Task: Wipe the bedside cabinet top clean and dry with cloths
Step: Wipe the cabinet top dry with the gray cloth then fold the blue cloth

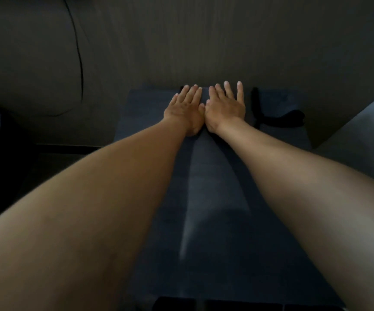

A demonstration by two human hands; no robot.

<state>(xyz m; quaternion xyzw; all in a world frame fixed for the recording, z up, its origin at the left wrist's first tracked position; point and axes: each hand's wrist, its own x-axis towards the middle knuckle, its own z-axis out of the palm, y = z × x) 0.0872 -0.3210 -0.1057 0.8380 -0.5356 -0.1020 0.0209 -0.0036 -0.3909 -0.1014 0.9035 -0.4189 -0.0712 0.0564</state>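
A dim wood-grain wall panel (204,41) rises straight behind the bedside cabinet top (215,187), a dark bluish surface with a pale streak down its middle. Left of the cabinet a thin black cable (79,63) hangs along the wall. On the cabinet's far right part lies a black object (278,116); what it is I cannot tell. At the cabinet's far edge both bare forearms reach out, the left hand (187,108) and right hand (225,106) lying flat side by side, fingers straight and spread, thumbs touching. A dark cloth (204,95) seems pressed beneath them, though it is hard to tell.
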